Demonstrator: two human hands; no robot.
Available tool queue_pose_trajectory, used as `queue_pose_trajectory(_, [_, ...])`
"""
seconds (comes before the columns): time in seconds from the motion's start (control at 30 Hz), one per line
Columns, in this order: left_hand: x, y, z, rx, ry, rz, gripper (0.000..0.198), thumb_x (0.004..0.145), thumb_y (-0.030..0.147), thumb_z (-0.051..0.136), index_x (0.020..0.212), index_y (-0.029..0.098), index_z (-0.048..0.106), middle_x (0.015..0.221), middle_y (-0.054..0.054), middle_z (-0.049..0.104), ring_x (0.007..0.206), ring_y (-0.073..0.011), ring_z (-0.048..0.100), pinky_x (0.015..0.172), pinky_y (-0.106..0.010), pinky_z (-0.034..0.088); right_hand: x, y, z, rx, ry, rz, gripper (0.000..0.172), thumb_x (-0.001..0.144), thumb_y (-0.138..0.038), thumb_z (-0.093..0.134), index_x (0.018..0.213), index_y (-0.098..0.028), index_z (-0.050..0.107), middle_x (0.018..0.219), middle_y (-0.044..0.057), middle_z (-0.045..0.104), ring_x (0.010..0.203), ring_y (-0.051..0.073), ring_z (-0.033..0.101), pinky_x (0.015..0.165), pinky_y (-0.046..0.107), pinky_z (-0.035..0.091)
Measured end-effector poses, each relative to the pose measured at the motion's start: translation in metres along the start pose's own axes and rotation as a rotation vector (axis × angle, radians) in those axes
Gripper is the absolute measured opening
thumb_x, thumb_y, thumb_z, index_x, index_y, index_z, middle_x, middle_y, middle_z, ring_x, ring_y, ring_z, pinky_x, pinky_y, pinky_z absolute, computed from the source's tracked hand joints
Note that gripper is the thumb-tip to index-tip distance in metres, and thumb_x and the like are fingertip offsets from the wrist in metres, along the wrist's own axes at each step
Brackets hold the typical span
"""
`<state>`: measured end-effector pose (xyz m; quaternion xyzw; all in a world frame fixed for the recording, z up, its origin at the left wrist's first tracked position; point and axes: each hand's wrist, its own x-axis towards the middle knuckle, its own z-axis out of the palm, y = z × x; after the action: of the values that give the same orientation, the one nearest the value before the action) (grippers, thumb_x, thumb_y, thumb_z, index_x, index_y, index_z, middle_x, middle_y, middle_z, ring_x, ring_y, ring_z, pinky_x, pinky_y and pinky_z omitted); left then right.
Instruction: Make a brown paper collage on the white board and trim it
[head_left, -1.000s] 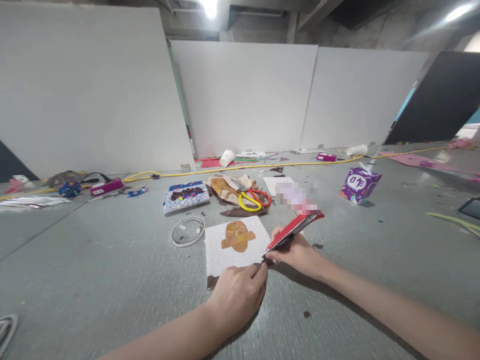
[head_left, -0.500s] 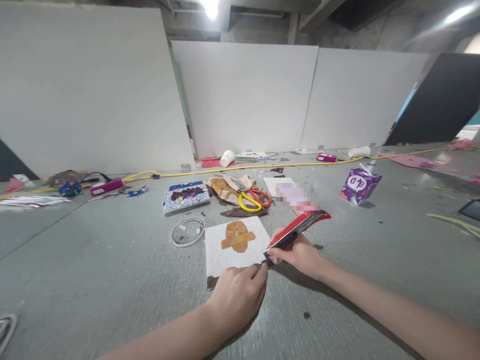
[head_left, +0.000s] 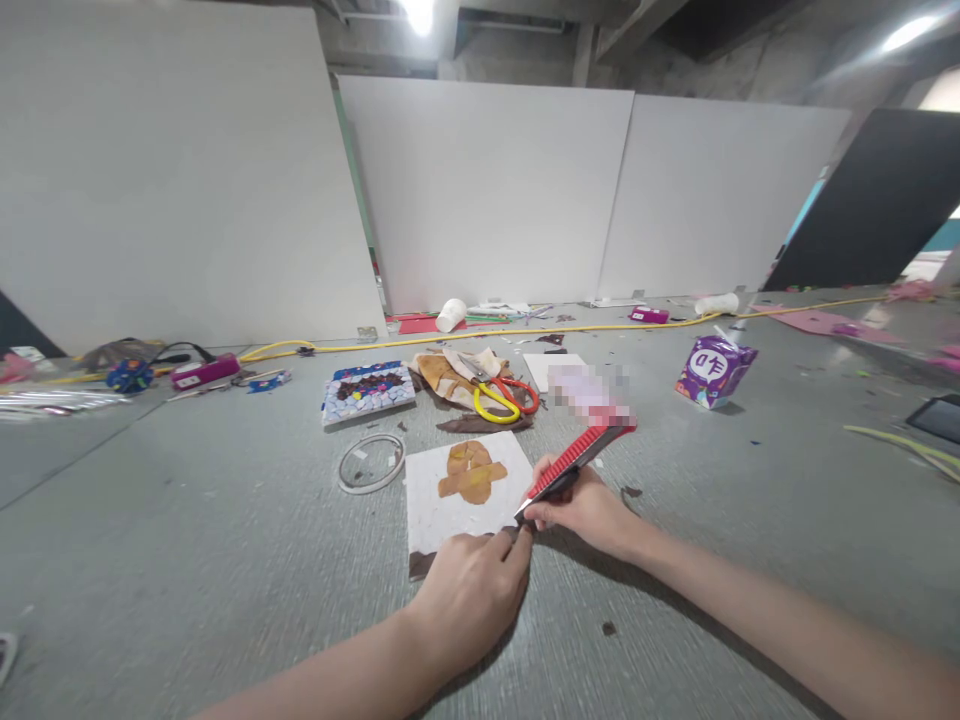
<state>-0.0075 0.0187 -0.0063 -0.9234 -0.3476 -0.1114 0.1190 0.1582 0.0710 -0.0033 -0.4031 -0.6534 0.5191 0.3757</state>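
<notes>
my right hand (head_left: 583,506) is clamped round the red box cutter (head_left: 574,460), blade tip at the near right corner of the white board (head_left: 439,510), just beside my curled left hand (head_left: 469,595) pressing that edge, can't tell if it's pinching anything.

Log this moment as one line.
left hand: on near edge of white board | right hand: gripping red knife, tip at board's near right corner | nearby: scissors, purple carton

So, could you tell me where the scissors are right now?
In the head view, the scissors lie near the centre, on crumpled brown scraps just beyond the white board, to the right of the mosaic tile.
</notes>
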Motion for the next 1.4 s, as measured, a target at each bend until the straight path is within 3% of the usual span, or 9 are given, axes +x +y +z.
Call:
queue_pose_trajectory(0.7, [-0.0009, -0.0003, 0.0016, 0.035, 0.059, 0.061, 0.022, 0.079, 0.004, 0.036, 0.098, 0.006, 0.048, 0.065, -0.004, 0.058, 0.048, -0.0175, 0.056, 0.039, -0.03, 0.047, -0.0024, 0.0036, -0.0007, -0.034, -0.036, -0.017, 0.022, 0.062, -0.022, 0.067, 0.066, -0.019, 0.046, 0.052, -0.006, 0.054, 0.05, 0.011, 0.055, 0.052, 0.023, 0.044])
queue_pose_trajectory(0.83, [-0.0017, -0.0004, 0.0017, 0.057, 0.056, 0.077, 0.026, 0.078, 0.004, 0.036, 0.102, 0.002, 0.047, 0.064, -0.004, 0.058, 0.048, -0.0179, 0.056, 0.038, -0.029, 0.046, 0.0005, -0.0005, -0.0021, 0.071, 0.047, 0.036, 0.027, 0.061, -0.026, 0.067, 0.068, -0.02, 0.041, 0.05, -0.006, 0.057, 0.048, 0.012, 0.058, 0.05, 0.024, 0.046])
queue_pose_trajectory(0.93, [-0.0021, 0.0005, 0.0008, 0.103, 0.03, 0.092, 0.029, 0.077, 0.003, 0.038, 0.105, 0.0, 0.046, 0.063, -0.004, 0.058, 0.048, -0.0184, 0.056, 0.038, -0.029, 0.046, 0.0025, -0.0036, -0.0039, 0.176, 0.151, 0.038, 0.032, 0.058, -0.028, 0.069, 0.067, -0.021, 0.039, 0.059, -0.005, 0.061, 0.053, 0.013, 0.062, 0.053, 0.025, 0.048])
queue_pose_trajectory(1.07, [-0.0019, 0.0026, -0.0022, 0.143, 0.013, 0.139, 0.029, 0.076, 0.002, 0.036, 0.103, 0.0, 0.047, 0.062, -0.005, 0.057, 0.049, -0.0184, 0.056, 0.039, -0.029, 0.046, 0.0013, -0.0037, -0.0013, 0.271, 0.151, 0.073, 0.029, 0.062, -0.037, 0.066, 0.066, -0.019, 0.043, 0.06, -0.002, 0.062, 0.053, 0.014, 0.061, 0.053, 0.025, 0.048])
queue_pose_trajectory(1.23, [-0.0024, 0.0044, -0.0021, 0.17, 0.074, 0.171, 0.026, 0.077, 0.001, 0.032, 0.096, 0.0, 0.05, 0.059, -0.006, 0.056, 0.046, -0.0185, 0.054, 0.037, -0.03, 0.045, -0.0009, -0.0001, 0.0042, 0.103, 0.112, 0.064, 0.024, 0.067, -0.036, 0.061, 0.06, -0.016, 0.05, 0.048, -0.002, 0.057, 0.044, 0.01, 0.054, 0.047, 0.022, 0.044])
queue_pose_trajectory(1.4, [-0.0026, 0.0045, -0.0003, 0.158, 0.037, 0.141, 0.023, 0.075, -0.001, 0.031, 0.085, 0.005, 0.051, 0.056, -0.004, 0.053, 0.043, -0.0187, 0.053, 0.035, -0.029, 0.043, -0.0016, -0.0013, 0.0041, -0.016, 0.115, 0.032, 0.023, 0.07, -0.033, 0.057, 0.054, -0.017, 0.051, 0.044, -0.004, 0.053, 0.042, 0.009, 0.05, 0.047, 0.021, 0.043])
